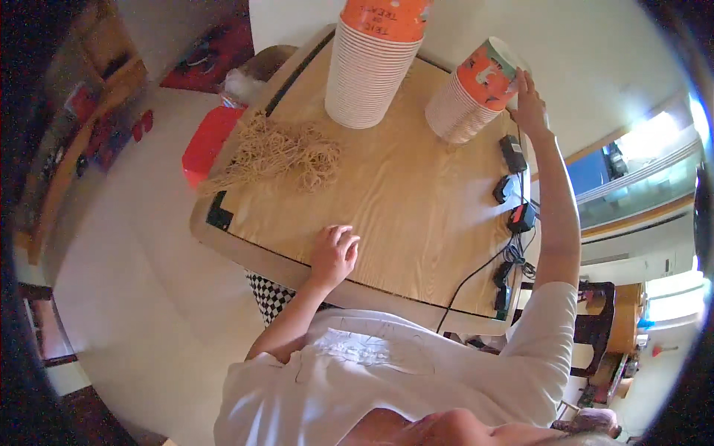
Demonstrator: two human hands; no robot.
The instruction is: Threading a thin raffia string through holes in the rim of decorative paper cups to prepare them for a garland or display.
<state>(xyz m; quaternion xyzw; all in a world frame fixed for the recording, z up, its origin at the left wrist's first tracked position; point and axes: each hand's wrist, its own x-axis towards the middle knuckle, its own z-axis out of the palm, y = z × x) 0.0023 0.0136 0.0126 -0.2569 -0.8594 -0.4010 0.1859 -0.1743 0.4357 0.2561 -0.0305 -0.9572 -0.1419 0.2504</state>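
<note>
A person in a white shirt leaned over a wooden table, the left hand resting near its front edge with fingers loosely curled and holding nothing. Farther back, a heap of tan rubber bands lay on the table's left side, black cables and adapters ran along its right edge, and a red bin stood on the floor beyond the left corner. At the far end, the right hand reached with fingers spread against a tilted stack of orange paper cups, apparently touching rather than gripping it, beside a taller upright cup stack.
</note>
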